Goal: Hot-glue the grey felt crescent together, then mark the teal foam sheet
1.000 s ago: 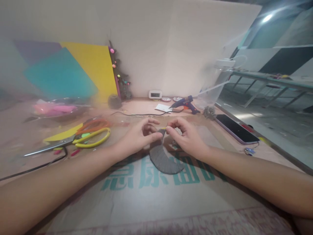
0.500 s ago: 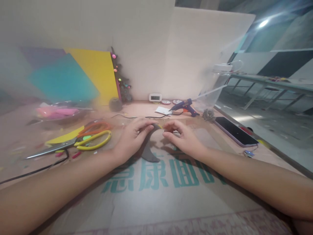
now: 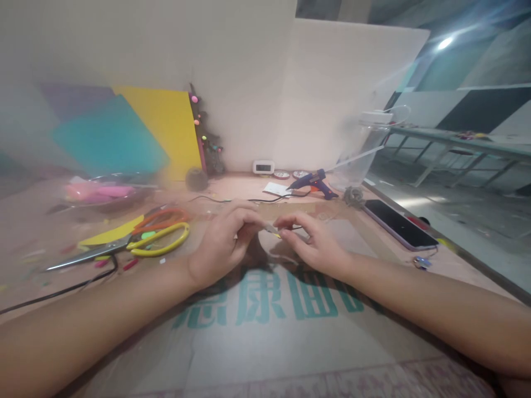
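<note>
Two hands (image 3: pixel 267 237), one grey piece (image 3: pixel 271 228)

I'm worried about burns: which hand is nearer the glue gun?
Right. The right hand is just in front of the glue gun; the left hand is farther off, to its left.

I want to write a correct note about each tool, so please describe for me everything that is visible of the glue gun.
The glue gun is dark blue, apparently plastic, with a small red light on its body. It lies towards the back of the table, its pointed nozzle to the left by a white card, its handle slanting down to the right. A long, pale stick slopes up behind it. A dark cord passes close by; where it joins is unclear. Neither hand touches the gun.
</note>
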{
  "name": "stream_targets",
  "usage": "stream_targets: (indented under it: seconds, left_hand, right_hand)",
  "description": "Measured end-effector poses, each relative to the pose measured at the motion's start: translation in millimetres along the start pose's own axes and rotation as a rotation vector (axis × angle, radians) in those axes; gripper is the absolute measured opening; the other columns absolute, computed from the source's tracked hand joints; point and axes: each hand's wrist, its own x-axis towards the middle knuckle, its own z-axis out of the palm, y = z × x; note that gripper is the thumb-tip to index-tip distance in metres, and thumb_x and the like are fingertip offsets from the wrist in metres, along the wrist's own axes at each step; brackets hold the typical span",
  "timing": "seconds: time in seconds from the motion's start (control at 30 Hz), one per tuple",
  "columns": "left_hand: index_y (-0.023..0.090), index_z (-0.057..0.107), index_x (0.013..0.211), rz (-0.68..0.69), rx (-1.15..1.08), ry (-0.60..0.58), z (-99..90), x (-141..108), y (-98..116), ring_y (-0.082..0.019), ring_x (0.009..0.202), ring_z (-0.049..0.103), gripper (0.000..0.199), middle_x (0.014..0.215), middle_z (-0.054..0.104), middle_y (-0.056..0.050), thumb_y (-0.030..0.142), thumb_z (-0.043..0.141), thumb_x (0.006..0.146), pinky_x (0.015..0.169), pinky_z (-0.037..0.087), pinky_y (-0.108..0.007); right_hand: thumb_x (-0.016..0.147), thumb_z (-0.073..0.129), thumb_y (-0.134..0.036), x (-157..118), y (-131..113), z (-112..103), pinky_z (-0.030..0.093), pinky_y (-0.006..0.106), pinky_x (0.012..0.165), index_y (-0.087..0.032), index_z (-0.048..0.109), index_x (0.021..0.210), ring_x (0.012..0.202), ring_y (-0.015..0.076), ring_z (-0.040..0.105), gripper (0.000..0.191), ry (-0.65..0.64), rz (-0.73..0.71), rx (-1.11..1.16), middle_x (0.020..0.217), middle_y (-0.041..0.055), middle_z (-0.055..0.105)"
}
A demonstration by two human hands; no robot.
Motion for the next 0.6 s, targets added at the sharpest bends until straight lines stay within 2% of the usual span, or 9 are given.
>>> stream_targets:
  seconds: [0.13, 0.23, 0.37, 0.5, 0.6]
  left_hand:
    - [0.023, 0.054, 0.096, 0.177, 0.056, 0.027, -3.1, -0.2, 0.4, -0.015, 0.090, 0.060, 0.023, 0.093, 0.060, -0.001, 0.003, 0.057, 0.084, 0.081, 0.051, -0.032]
    - [0.025, 0.054, 0.095, 0.248, 0.109, 0.034, -4.5, 0.0, -0.8, -0.016, 0.092, 0.060, 0.024, 0.092, 0.061, 0.000, 0.005, 0.058, 0.083, 0.086, 0.050, -0.036]
    - [0.025, 0.054, 0.094, 0.249, 0.156, 0.041, -4.5, -0.5, -2.2, -0.015, 0.090, 0.059, 0.027, 0.091, 0.061, 0.000, 0.002, 0.056, 0.081, 0.084, 0.050, -0.034]
    - [0.026, 0.054, 0.093, 0.192, 0.188, 0.021, -4.1, 0.0, -1.9, -0.015, 0.088, 0.058, 0.027, 0.091, 0.061, 0.000, 0.002, 0.054, 0.081, 0.083, 0.048, -0.034]
    - [0.027, 0.055, 0.093, 0.159, 0.186, 0.002, -3.1, 0.1, -1.9, -0.015, 0.087, 0.059, 0.026, 0.092, 0.062, 0.000, 0.003, 0.054, 0.082, 0.083, 0.047, -0.033]
  right_hand:
    - [0.090, 0.054, -0.020, -1.2, 0.2, 0.7, 0.051, 0.032, 0.078, -0.018, 0.060, 0.103, 0.084, 0.0167, 0.064, 0.014, 0.007, -0.060, -0.008, 0.091, 0.0052, 0.069]
    - [0.089, 0.051, -0.016, -1.1, -1.5, -1.5, 0.051, 0.033, 0.079, -0.018, 0.058, 0.103, 0.083, 0.0167, 0.063, 0.016, -0.002, -0.068, 0.016, 0.089, 0.0048, 0.067]
    - [0.084, 0.048, -0.014, -1.6, -4.1, -7.3, 0.051, 0.037, 0.081, -0.019, 0.054, 0.104, 0.084, 0.0177, 0.061, 0.021, -0.065, -0.117, 0.075, 0.090, 0.0052, 0.064]
    - [0.088, 0.052, -0.024, -2.7, -6.1, -10.6, 0.050, 0.037, 0.082, -0.021, 0.054, 0.102, 0.086, 0.0193, 0.061, 0.014, -0.109, -0.112, 0.094, 0.092, 0.0061, 0.064]
    - [0.092, 0.052, -0.029, -2.5, -6.4, -8.8, 0.049, 0.035, 0.078, -0.021, 0.056, 0.096, 0.083, 0.0184, 0.061, 0.010, -0.084, -0.071, 0.075, 0.088, 0.0049, 0.065]
